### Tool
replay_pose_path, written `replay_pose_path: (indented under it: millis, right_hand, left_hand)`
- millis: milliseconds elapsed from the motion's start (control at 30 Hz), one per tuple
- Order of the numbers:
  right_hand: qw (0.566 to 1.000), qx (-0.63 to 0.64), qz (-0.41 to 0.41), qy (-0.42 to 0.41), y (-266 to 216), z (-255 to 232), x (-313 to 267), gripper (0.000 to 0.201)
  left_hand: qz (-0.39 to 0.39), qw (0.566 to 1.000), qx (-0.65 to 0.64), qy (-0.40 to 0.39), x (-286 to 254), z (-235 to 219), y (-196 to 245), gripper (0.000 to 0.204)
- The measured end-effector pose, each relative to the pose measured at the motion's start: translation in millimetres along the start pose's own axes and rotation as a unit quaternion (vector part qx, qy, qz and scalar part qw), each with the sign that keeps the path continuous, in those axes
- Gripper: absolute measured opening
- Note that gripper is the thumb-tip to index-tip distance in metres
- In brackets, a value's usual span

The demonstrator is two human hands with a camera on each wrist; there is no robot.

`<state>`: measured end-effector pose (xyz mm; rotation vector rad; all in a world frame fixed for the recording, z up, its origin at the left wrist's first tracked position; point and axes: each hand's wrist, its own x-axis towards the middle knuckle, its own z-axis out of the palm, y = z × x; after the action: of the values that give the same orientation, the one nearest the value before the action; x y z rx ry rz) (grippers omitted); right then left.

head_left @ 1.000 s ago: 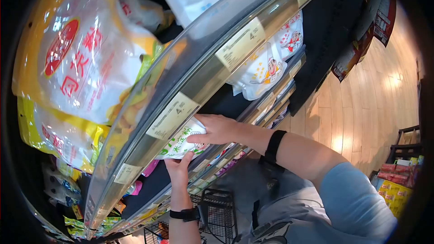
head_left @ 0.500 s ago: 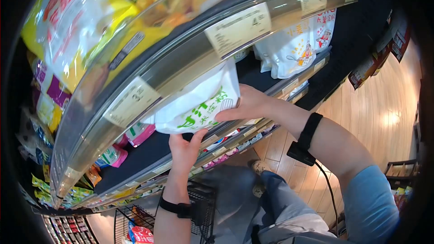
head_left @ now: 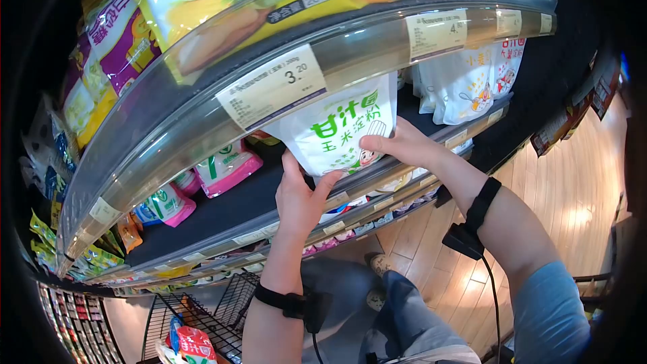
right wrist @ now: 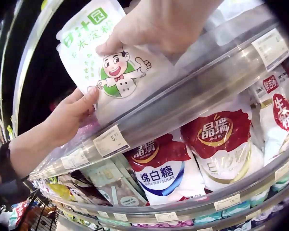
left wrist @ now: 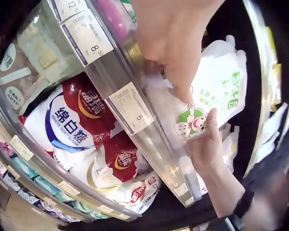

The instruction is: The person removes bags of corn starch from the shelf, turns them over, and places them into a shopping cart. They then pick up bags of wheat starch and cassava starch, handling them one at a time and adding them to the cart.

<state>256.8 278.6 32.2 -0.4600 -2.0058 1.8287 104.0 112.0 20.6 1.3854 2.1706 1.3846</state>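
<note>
A white pouch of corn starch with green lettering stands upright on the dark shelf, under the price-tag rail. My left hand grips its lower left side, the thumb at the bottom edge. At the other side my right hand holds the pouch, its thumb lying across the front. In the right wrist view the pouch shows a cartoon chef on a green disc, between the left hand and the right hand. Its top is hidden behind the rail in the head view.
The clear shelf lip curves close above the hands. More white pouches stand to the right, pink-bottomed bags to the left. Sugar bags fill the shelf below. A wire cart stands at lower left.
The pouch, mostly hidden behind the rail at first, has come into fuller view with its front turned toward me. Both hands have stayed on it. The head view has shifted.
</note>
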Motion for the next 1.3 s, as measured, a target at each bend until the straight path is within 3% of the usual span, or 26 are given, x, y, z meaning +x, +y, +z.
replay_pose_path:
  millis: [100, 167, 267, 467, 633, 833, 900, 967, 1000, 1033, 1067, 1100, 1167, 1200, 1233, 1267, 1300]
  right_hand:
    - [1.000, -0.010, 0.001, 0.027, 1, 0, 0, 0.045]
    - [0.999, -0.031, 0.000, 0.036, 2, -2, 0, 0.046]
    - [0.989, 0.078, -0.007, 0.129, 7, -2, 1, 0.044]
    - [0.979, 0.148, -0.026, 0.138, 10, -6, -1, 0.041]
    - [0.983, 0.157, -0.029, 0.090, 6, -9, -5, 0.047]
    - [0.998, 0.056, 0.035, 0.018, -12, -9, -19, 0.052]
    - [0.999, -0.026, 0.023, 0.007, -14, -10, -23, 0.054]
    - [0.981, -0.194, 0.008, -0.002, -16, -15, -29, 0.059]
    - [0.999, -0.033, 0.016, -0.022, -9, -14, -32, 0.059]
    - [0.991, 0.130, 0.021, -0.039, -5, -13, -34, 0.059]
    - [0.981, -0.137, -0.120, -0.063, -15, -16, -39, 0.059]
    - [0.975, -0.157, -0.150, -0.055, -20, -9, -47, 0.057]
    - [0.935, -0.295, -0.198, -0.014, -25, 1, -58, 0.049]
    - [0.935, -0.294, -0.199, -0.014, -19, 4, -63, 0.049]
    - [0.887, -0.395, -0.239, 0.011, -8, 5, -67, 0.046]
    - [0.826, -0.490, -0.276, 0.037, -2, 6, -72, 0.042]
    - [0.825, -0.491, -0.277, 0.038, -1, 10, -81, 0.042]
  left_hand:
    - [-0.019, 1.000, -0.002, -0.008, 1, 1, -6, 0.078]
    - [0.014, 0.999, 0.040, 0.001, 0, 0, -1, 0.078]
    - [0.036, 0.998, -0.053, 0.010, 2, 5, -15, 0.071]
    - [-0.033, 0.998, -0.040, -0.048, 2, -3, -6, 0.060]
    - [-0.008, 0.998, 0.045, -0.044, 1, -6, 5, 0.065]
    - [-0.033, 0.997, 0.039, -0.057, 0, -10, 9, 0.077]
    - [-0.013, 0.998, 0.043, -0.042, -1, -8, 4, 0.074]
    - [-0.015, 0.997, 0.022, -0.066, -1, -7, -5, 0.065]
    - [0.057, 0.997, -0.020, -0.042, 3, 0, -19, 0.059]
    - [0.131, 0.990, -0.059, -0.015, 3, 6, -29, 0.053]
    - [0.003, 0.987, -0.159, -0.035, -1, 2, -9, 0.041]
    - [0.000, 0.987, -0.158, -0.034, -2, 3, -11, 0.041]
    - [0.151, 0.983, -0.101, 0.009, -3, 5, -17, 0.030]
    - [0.186, 0.979, -0.074, 0.019, -7, -1, -4, 0.025]
    - [0.188, 0.979, -0.074, 0.021, -11, -3, -2, 0.025]
    - [0.229, 0.973, 0.018, 0.025, -17, -5, -2, 0.024]
    - [0.267, 0.957, 0.109, 0.028, -26, -7, -3, 0.024]
